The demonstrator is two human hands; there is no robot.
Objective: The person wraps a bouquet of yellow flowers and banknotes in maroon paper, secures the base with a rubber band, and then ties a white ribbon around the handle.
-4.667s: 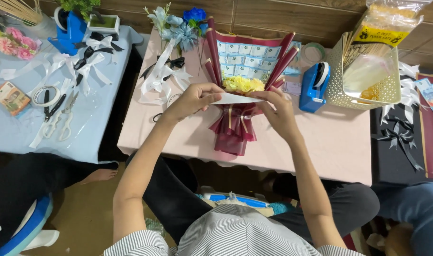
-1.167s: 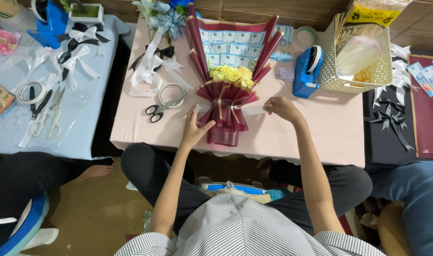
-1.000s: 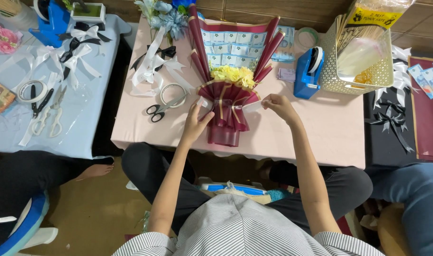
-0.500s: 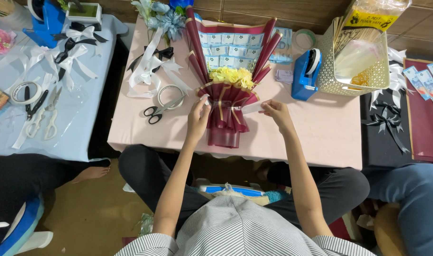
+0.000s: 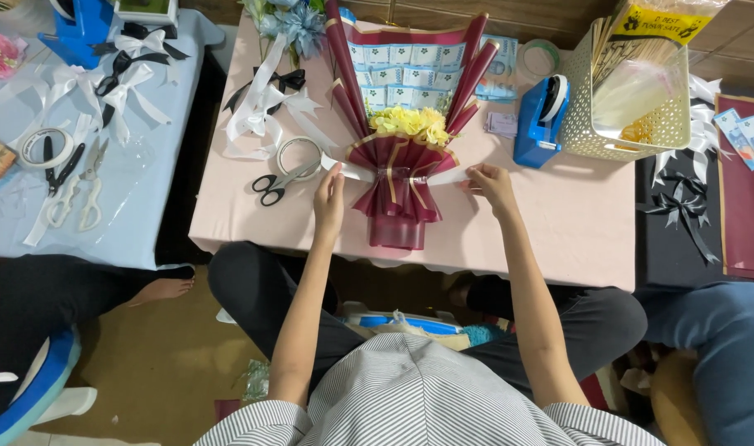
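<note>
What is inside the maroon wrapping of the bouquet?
Inside the maroon bouquet wrap are yellow flowers and, behind them, rows of folded pale-blue banknotes. A white ribbon, held by the left hand and right hand, crosses the waist. The stems are covered.

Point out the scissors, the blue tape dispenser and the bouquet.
scissors (image 5: pixel 271 187): head view, on the black handles.
blue tape dispenser (image 5: pixel 535 132): head view, on its blue body.
bouquet (image 5: pixel 400 169): head view, on the maroon wrap below the yellow flowers.
</note>
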